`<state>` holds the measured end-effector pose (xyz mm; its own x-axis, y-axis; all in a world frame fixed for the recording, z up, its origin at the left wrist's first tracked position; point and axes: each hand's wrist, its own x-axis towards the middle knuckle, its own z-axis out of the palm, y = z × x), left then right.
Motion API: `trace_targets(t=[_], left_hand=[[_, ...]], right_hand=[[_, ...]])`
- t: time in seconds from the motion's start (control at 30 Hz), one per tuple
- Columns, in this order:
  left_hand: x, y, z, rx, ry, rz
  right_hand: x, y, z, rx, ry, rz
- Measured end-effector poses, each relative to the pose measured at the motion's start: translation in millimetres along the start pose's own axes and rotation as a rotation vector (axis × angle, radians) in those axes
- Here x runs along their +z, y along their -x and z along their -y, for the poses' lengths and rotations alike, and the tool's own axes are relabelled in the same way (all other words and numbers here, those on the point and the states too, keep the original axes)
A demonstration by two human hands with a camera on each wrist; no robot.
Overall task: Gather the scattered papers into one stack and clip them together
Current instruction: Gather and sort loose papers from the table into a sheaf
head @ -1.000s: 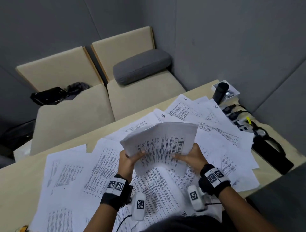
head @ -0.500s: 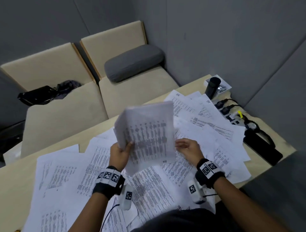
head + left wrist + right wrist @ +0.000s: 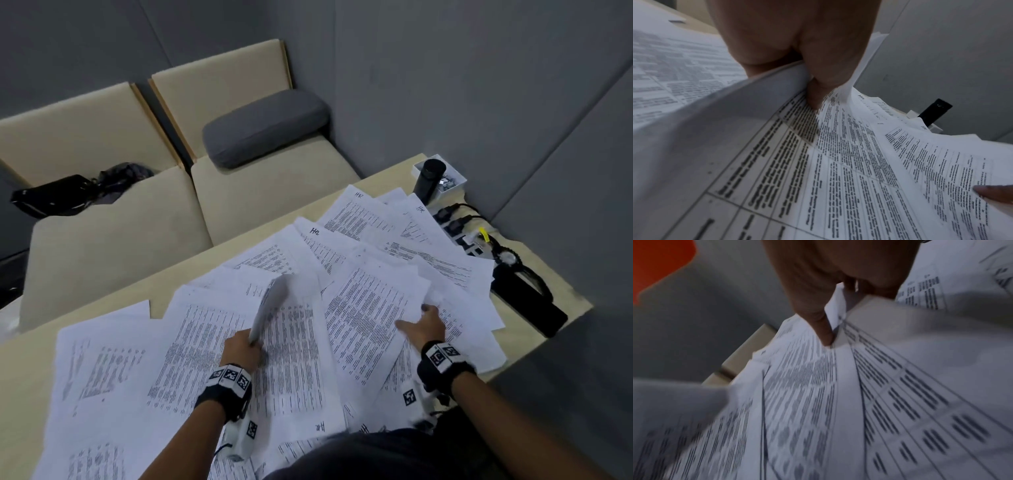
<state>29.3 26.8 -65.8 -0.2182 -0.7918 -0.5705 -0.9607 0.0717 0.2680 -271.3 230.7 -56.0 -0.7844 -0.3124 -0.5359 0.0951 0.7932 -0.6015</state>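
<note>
Several printed sheets (image 3: 212, 346) lie scattered and overlapping across the wooden table (image 3: 20, 363). My left hand (image 3: 251, 342) grips a gathered bundle of papers (image 3: 270, 308) by its lower edge, so the bundle stands on edge above the spread. In the left wrist view the thumb and fingers (image 3: 818, 91) pinch that bundle (image 3: 725, 129). My right hand (image 3: 419, 317) is over to the right on a loose printed sheet (image 3: 370, 308). In the right wrist view the thumb (image 3: 824, 331) lies on top and a paper edge (image 3: 837, 308) runs between thumb and fingers.
A black tumbler (image 3: 430, 180) and a small white box (image 3: 457, 178) stand at the far right corner. A power strip (image 3: 469, 240) and a black pouch (image 3: 527, 301) lie along the right edge. Behind the table is a beige sofa (image 3: 109, 240) with a grey cushion (image 3: 265, 128) and a black bag (image 3: 58, 195).
Both hands held the bundle up flat a second ago. The right hand has let go and moved right, down onto a loose sheet. The left hand has turned the bundle on edge.
</note>
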Motion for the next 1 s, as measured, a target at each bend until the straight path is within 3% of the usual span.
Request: trace_targets(t=[0.13, 0.23, 0.3, 0.43, 0.57, 0.7, 0.87, 1.0], left_hand=[[2.9, 4.7, -9.4, -0.003, 0.084, 0.041], [3.1, 3.0, -7.3, 0.0, 0.142, 0.034], [2.8, 2.4, -4.1, 0.009, 0.203, 0.029], [-3.6, -2.1, 6.9, 0.012, 0.309, -0.021], [-20.0, -7.6, 15.5, -0.003, 0.418, -0.083], [-36.0, -6.8, 12.2, 0.067, 0.474, -0.054], [-49.9, 5.4, -13.6, 0.133, 0.53, 0.029], [-51.3, 26.2, -43.7, 0.173, 0.663, 0.127]], right_hand=[[14.6, 26.5, 2.0, -0.106, 0.177, -0.169], [16.6, 32.3, -1.1, -0.226, 0.241, -0.092], [9.1, 36.4, 7.3, -0.259, 0.188, -0.029], [-29.5, 28.1, 41.9, -0.295, -0.046, -0.094], [-81.7, 17.0, 80.2, -0.49, -0.175, -0.117], [-113.0, 17.0, 111.0, -0.615, -0.342, -0.058], [-89.4, 14.4, 104.0, -0.525, -0.371, 0.098], [-41.3, 19.2, 80.8, -0.32, -0.425, 0.295]])
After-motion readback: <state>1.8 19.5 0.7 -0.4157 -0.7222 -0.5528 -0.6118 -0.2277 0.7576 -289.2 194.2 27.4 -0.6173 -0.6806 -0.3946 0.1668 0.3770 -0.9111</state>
